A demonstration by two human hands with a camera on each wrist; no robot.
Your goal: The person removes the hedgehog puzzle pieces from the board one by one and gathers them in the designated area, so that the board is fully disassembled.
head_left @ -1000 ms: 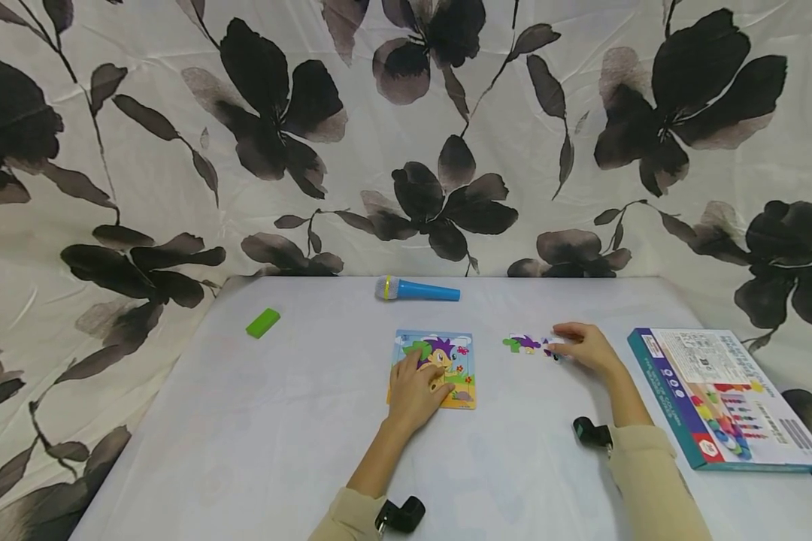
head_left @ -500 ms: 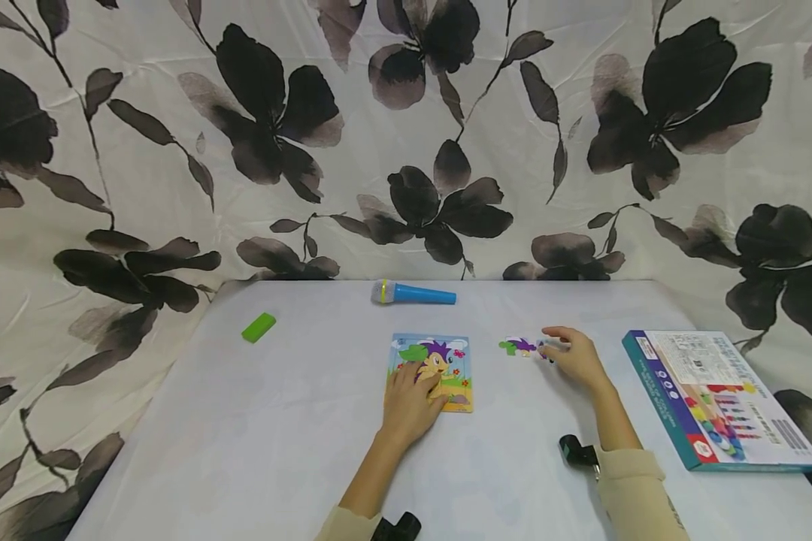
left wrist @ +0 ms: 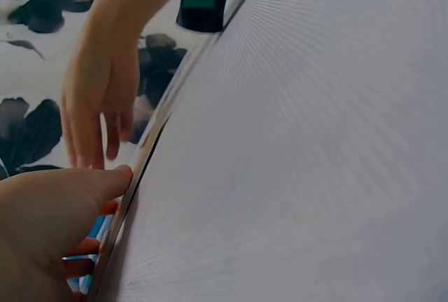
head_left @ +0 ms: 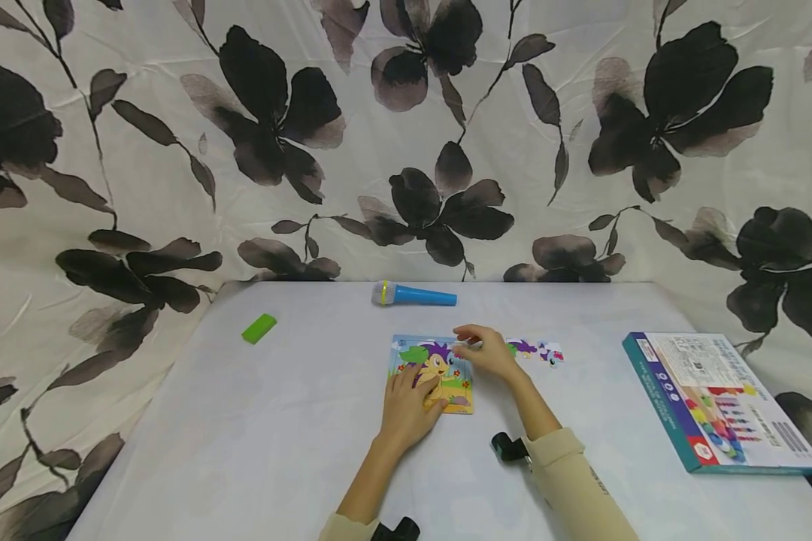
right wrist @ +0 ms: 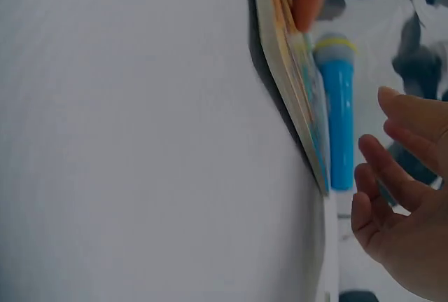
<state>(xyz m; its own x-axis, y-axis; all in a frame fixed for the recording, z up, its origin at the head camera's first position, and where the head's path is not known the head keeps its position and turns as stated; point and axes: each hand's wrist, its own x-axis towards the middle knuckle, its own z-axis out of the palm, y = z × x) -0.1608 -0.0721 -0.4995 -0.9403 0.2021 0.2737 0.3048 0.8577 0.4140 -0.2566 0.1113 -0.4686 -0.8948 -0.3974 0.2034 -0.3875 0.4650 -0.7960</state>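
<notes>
A picture puzzle board [head_left: 462, 402] with a purple-and-yellow cartoon animal lies mid-table in the head view. My left hand [head_left: 406, 409] rests on its left part, fingers stretched over the picture; the left wrist view shows the thumb along the board's edge. Over the upper right corner of the board is my right hand [head_left: 490, 353], its fingers bent and spread. In the right wrist view that right hand [right wrist: 406, 176] shows nothing between thumb and fingers. Loose puzzle pieces [head_left: 550, 353], purple, green and white, lie right of the board, partly hidden by the right hand.
A blue toy microphone [head_left: 416, 294] lies behind the board. Far left is a green block [head_left: 259, 328]. On the right lies a large flat box [head_left: 724, 402] with a printed cover. Floral cloth [head_left: 440, 135] hangs behind the white table [head_left: 243, 451].
My right hand has moved left from the loose pieces to the upper right corner of the puzzle board. The left hand stays on the board, having slid slightly down it.
</notes>
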